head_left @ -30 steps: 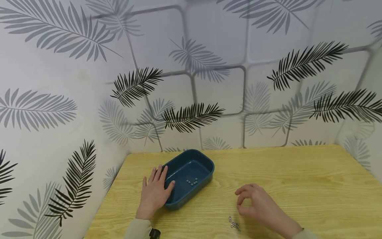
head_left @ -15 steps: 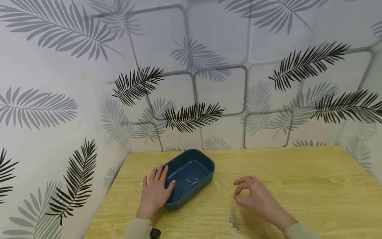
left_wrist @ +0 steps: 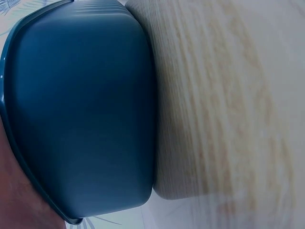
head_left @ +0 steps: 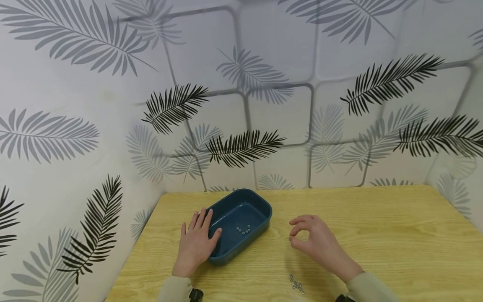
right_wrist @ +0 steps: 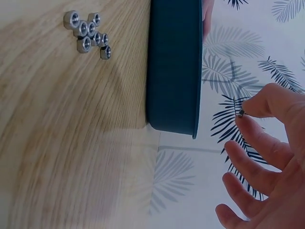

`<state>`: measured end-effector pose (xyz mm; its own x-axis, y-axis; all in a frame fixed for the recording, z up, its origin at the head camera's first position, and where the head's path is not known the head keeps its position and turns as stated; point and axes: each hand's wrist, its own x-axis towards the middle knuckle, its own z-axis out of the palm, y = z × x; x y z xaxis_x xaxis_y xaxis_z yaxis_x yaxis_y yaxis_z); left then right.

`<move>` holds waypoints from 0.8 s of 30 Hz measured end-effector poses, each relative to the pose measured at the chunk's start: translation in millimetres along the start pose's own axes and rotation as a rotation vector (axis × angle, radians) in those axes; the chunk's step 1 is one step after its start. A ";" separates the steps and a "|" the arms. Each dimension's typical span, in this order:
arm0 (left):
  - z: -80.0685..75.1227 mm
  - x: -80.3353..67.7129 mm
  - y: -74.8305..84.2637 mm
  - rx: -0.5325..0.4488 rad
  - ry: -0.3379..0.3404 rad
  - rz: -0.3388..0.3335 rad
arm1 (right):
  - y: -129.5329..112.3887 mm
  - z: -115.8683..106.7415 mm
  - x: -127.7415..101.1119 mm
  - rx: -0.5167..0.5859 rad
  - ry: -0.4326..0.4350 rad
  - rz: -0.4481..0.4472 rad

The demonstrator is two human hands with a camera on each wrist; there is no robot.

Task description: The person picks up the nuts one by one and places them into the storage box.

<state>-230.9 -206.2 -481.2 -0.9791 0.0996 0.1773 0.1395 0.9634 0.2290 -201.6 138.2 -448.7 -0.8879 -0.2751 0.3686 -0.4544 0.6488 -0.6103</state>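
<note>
The head view's lower half shows one blue bin [head_left: 241, 213], one left hand [head_left: 196, 247], one right hand [head_left: 320, 245] and six binned nuts [head_left: 243, 233], the right-wrist view eight loose nuts [right_wrist: 90, 28] upper left and one pinched nut [right_wrist: 241, 113] at right.

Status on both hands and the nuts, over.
Right hand pinches small metal piece. Left hand rests on blue tray. Nuts: some inside, others on table. No obstruction seen.

R hand [head_left: 318, 242] has gone up + left vs 1 s ago, twd ctr of head view, now nearer blue tray [head_left: 241, 212]; more sleeve [head_left: 370, 287] shows btm right, plus dark wristband [head_left: 343, 298] at btm edge.
</note>
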 end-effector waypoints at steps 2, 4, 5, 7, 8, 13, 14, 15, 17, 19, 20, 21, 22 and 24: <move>0.2 -0.1 0.0 -0.006 -0.002 -0.001 | -1.4 0.4 2.1 0.009 -0.003 -0.002; 0.6 0.1 0.0 -0.013 -0.001 0.000 | -2.2 0.9 4.6 0.010 0.003 -0.009; 0.5 0.0 0.0 -0.013 -0.002 0.000 | -2.7 1.3 5.8 0.010 0.004 -0.009; 0.6 0.2 -0.1 -0.014 -0.003 -0.001 | -3.2 2.0 8.6 0.017 0.011 -0.009; 0.5 0.2 -0.1 -0.017 -0.001 0.000 | -3.2 2.6 10.2 0.019 0.016 -0.007; 0.3 0.7 -0.3 -0.012 -0.003 -0.001 | -5.2 5.6 17.5 0.036 0.026 0.000; 0.3 0.7 -0.4 -0.012 -0.001 0.000 | -5.8 6.4 18.9 0.035 0.029 -0.002; 0.5 0.8 -0.5 -0.009 -0.002 -0.001 | -6.4 7.3 20.2 0.037 0.030 -0.005; 0.4 0.7 -0.4 -0.009 0.003 0.001 | -7.8 9.0 22.8 0.042 0.032 -0.007; -0.2 0.3 0.0 -0.011 0.008 0.002 | -9.1 10.4 25.4 0.043 0.032 -0.011; -0.6 0.1 0.1 -0.011 0.008 0.001 | -9.6 11.0 26.7 0.043 0.033 -0.014; -0.9 -0.2 0.3 -0.011 0.008 0.000 | -10.1 11.6 28.0 0.041 0.033 -0.014; -1.3 -0.5 0.4 -0.011 0.008 0.000 | -10.6 12.2 29.3 0.038 0.035 -0.015; -1.4 -1.0 0.4 -0.010 0.010 0.002 | -11.3 13.6 31.8 0.035 0.037 -0.020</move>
<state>-229.7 -206.2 -480.0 -0.9774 0.0991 0.1868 0.1429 0.9607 0.2382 -225.7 112.5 -439.5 -0.8755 -0.2612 0.4066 -0.4752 0.6182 -0.6261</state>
